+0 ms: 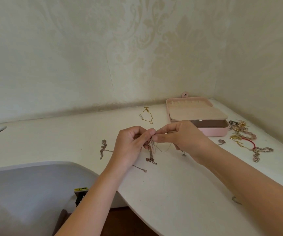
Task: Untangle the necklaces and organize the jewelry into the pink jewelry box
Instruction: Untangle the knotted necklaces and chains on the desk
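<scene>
A knot of thin tangled necklaces hangs just above the white table, its loose ends trailing onto the surface. My left hand pinches the top of the knot. My right hand pinches a fine gold strand that loops out of it. The pink jewelry box stands open behind my right hand, its beige tray lifted. A gold necklace lies spread out to the left of the box. A silver chain with a pendant lies to the left of my left hand.
A pile of beaded and chain jewelry with a red cord lies right of the box near the corner wall. A small silver pendant sits beside it. The table's curved front edge cuts in at lower left, over a grey seat.
</scene>
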Available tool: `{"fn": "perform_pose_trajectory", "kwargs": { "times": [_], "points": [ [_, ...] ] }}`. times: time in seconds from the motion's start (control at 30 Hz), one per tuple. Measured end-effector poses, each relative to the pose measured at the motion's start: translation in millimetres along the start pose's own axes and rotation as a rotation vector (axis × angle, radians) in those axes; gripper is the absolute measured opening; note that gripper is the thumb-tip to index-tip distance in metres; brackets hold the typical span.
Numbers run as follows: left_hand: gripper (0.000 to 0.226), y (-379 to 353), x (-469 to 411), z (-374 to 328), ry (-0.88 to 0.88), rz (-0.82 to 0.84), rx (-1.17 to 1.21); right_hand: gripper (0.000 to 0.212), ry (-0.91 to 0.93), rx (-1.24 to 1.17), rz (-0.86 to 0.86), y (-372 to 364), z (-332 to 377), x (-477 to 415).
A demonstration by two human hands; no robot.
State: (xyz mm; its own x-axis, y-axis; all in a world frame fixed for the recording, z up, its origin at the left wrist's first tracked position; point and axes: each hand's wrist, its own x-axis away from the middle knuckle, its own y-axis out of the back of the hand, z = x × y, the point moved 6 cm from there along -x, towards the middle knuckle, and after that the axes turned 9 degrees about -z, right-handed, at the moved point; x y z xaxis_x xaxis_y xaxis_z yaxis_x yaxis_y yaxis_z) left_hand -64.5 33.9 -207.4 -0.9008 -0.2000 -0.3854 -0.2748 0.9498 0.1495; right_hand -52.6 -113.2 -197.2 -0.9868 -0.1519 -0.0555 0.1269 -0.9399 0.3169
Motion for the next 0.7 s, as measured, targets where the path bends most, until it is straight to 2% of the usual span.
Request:
{"fn": "perform_pose_trajectory", "kwargs": {
  "times": [0.17,0.27,0.4,0.5,0.63,0.7],
  "points": [
    [0.025,-6.5,3.3,-3.2,-0.052,0.09,-0.035,0.018,-0.003,0.019,0.069,-3.0,0.0,3.5],
    [0.028,-8.3,4.6,-4.4,-0.055,0.13,-0.024,0.005,-0.024,0.02,0.13,-9.6,1.7,7.4],
    [0.04,-8.3,4.2,-3.8,-0.064,0.128,-0.039,0.037,-0.163,-0.329,0.261,-19.1,-4.6,7.8],
    [0.046,-9.2,5.8,-6.5,-0.122,0.085,-0.078,0.042,-0.27,-0.502,0.295,-24.2,-10.0,8.3],
    [0.055,-4.0,1.8,-4.7,-0.129,0.053,0.005,0.049,-0.122,-0.3,0.298,-25.3,0.7,11.2],
    [0.052,-3.0,0.4,-3.1,-0.103,0.06,0.04,0.038,-0.042,-0.196,0.22,-21.1,4.6,9.8]
  ]
}}
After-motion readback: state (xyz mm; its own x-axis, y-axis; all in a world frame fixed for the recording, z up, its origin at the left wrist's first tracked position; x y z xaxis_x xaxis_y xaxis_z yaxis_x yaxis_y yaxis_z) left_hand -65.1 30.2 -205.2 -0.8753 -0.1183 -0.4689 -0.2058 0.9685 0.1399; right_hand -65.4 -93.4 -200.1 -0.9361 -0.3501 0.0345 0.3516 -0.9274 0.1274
